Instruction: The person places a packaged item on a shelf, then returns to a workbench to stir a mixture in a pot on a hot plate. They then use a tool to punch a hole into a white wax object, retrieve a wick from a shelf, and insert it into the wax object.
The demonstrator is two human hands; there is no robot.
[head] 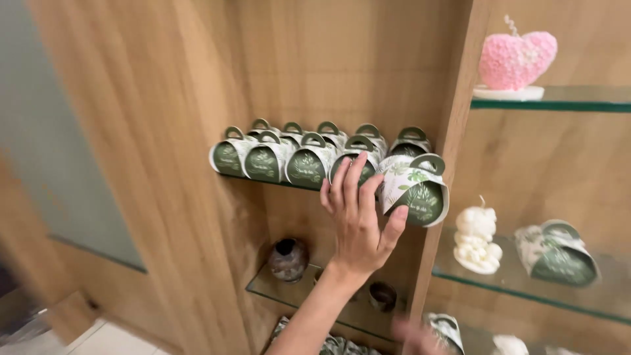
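A row of small green-and-white gift boxes with loop handles stands on a glass shelf in a wooden cabinet. My left hand reaches up to the right end of the row. Its fingers lie against the left side of a tilted leaf-patterned gift box and its thumb presses the box's front. My right hand is a blur at the bottom edge, next to another gift box. Whether it holds that box is unclear.
A wooden partition divides the shelves. Below are a round brown vase and a small dark cup on a glass shelf. At right stand a pink heart candle, a white bubble candle and one more gift box.
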